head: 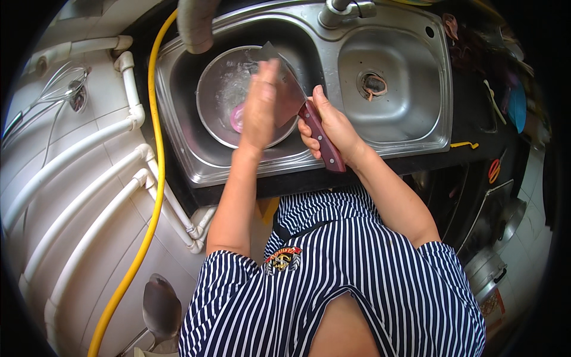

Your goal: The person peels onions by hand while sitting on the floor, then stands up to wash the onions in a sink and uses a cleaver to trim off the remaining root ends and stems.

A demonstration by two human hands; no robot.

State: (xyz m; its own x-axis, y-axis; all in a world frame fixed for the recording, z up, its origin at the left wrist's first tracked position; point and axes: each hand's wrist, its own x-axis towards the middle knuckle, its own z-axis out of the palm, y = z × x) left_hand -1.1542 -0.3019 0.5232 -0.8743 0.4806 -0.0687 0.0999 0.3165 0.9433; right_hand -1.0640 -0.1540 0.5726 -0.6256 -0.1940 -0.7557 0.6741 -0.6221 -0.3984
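My right hand grips the dark red riveted handle of a cleaver, whose broad blade slants up and left above the left sink basin. Blurred by motion, my left hand is flat and edge-on beside the blade's left face; whether it touches the steel I cannot tell. Under both, a round metal bowl sits in the basin, holding rippling water. A pink round thing shows in the bowl, partly hidden behind my left hand.
Right of the bowl is a second sink basin, with scraps in its drain. A faucet stands behind. Along the left run a yellow hose and white pipes. Red-handled scissors hang at the right.
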